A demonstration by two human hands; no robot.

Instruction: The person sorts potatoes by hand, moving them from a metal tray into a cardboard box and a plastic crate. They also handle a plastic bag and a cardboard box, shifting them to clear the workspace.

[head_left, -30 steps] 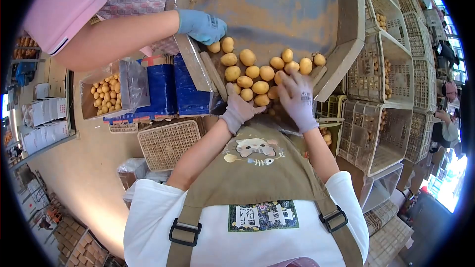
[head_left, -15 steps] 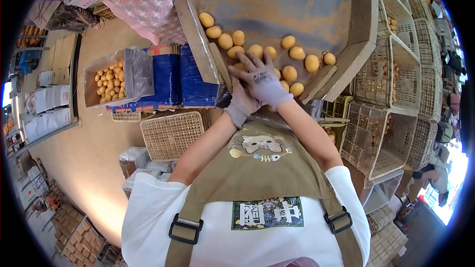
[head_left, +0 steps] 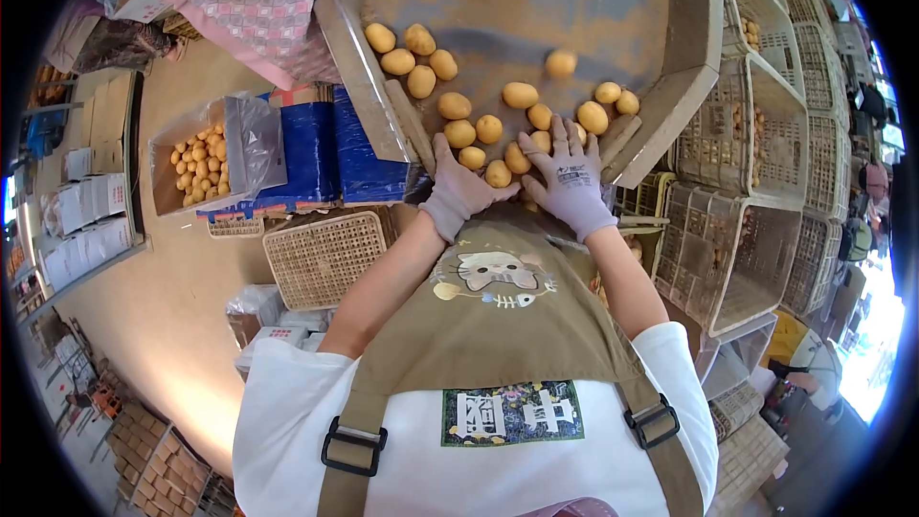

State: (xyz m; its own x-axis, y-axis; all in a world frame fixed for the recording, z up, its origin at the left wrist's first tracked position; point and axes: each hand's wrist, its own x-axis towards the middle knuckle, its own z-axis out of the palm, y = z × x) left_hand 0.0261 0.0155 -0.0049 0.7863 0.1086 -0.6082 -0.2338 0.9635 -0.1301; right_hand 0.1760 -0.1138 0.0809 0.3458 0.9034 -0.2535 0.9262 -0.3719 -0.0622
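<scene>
Several round yellow-brown potatoes (head_left: 455, 106) lie loose on a worn metal sorting tray (head_left: 517, 0) with raised sides. At the tray's near left edge, my gloved left hand (head_left: 461, 188) has its fingers apart beside the nearest potatoes. My gloved right hand (head_left: 571, 176) rests palm down at the near edge, fingers spread over and against a few potatoes. Between the two hands, potatoes sit close together at the tray's mouth. One potato (head_left: 561, 62) farther up the tray looks slightly blurred.
To the left stands a plastic-lined box of potatoes (head_left: 199, 165) by blue-wrapped boxes (head_left: 311, 148). A wicker-like plastic basket (head_left: 325, 258) is below them. Stacked mesh crates (head_left: 708, 124) fill the right side. A person in patterned cloth (head_left: 254, 10) is at upper left.
My hands have moved apart, the right one rightward. Potatoes have shifted and spread on the tray. The other person's arm and blue-gloved hand have left the top of the view.
</scene>
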